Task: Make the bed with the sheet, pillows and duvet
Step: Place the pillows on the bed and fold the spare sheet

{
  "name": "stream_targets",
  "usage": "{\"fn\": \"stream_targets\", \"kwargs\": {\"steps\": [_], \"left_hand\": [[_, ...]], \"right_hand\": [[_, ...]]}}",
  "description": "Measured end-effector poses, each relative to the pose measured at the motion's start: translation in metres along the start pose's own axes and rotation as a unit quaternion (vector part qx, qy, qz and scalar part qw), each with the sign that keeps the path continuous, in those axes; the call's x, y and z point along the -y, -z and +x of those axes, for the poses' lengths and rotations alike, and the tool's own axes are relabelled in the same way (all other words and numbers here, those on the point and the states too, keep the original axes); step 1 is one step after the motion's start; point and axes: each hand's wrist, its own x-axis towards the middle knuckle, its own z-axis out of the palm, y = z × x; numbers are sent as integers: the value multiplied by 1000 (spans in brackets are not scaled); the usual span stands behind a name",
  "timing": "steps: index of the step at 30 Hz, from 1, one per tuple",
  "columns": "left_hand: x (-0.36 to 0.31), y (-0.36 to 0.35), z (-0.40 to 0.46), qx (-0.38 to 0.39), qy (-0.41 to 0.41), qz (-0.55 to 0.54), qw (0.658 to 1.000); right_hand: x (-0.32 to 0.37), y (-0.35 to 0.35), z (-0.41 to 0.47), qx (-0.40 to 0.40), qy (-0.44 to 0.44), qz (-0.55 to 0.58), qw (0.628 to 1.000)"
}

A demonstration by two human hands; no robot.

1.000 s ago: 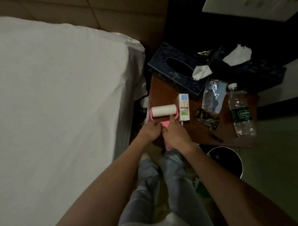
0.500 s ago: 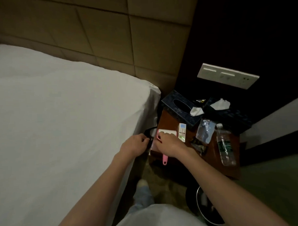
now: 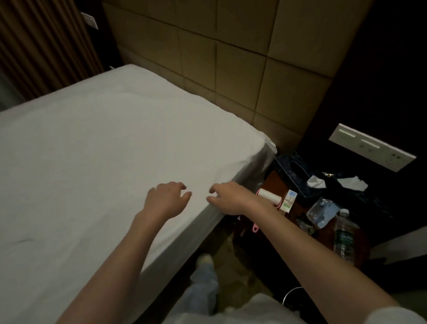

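Observation:
A white sheet (image 3: pixel 91 166) covers the mattress smoothly from the left of the view to its near right corner by the headboard. My left hand (image 3: pixel 166 199) hovers over the sheet near the bed's right edge, fingers spread and loosely bent, holding nothing. My right hand (image 3: pixel 229 200) is at the mattress edge just right of it, fingers relaxed and empty. A pink lint roller (image 3: pixel 270 198) with a white roll lies on the bedside table behind my right wrist. No pillows or duvet are in view.
A dark wooden bedside table (image 3: pixel 301 207) stands right of the bed with a tissue box (image 3: pixel 295 176), a small carton (image 3: pixel 289 202), plastic wrappers and a water bottle (image 3: pixel 344 234). A padded headboard (image 3: pixel 228 64) rises behind. A switch panel (image 3: pixel 371 146) is on the dark wall. Curtains hang at far left.
Both hands let go of the lint roller, which stays on the bedside table, and moved left over the bed. The view lifted from the table toward the mattress and headboard.

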Motion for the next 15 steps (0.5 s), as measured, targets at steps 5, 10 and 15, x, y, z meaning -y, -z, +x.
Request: {"fn": "stream_targets", "kwargs": {"steps": [5, 10, 15], "left_hand": [[31, 22, -27, -44, 29, -9, 999], [59, 32, -51, -73, 54, -32, 995], [103, 33, -86, -88, 72, -42, 993]], "right_hand": [[38, 8, -6, -21, 36, -58, 997], [77, 7, -18, -36, 53, -90, 994], [127, -2, -35, -42, 62, -89, 993]]}}
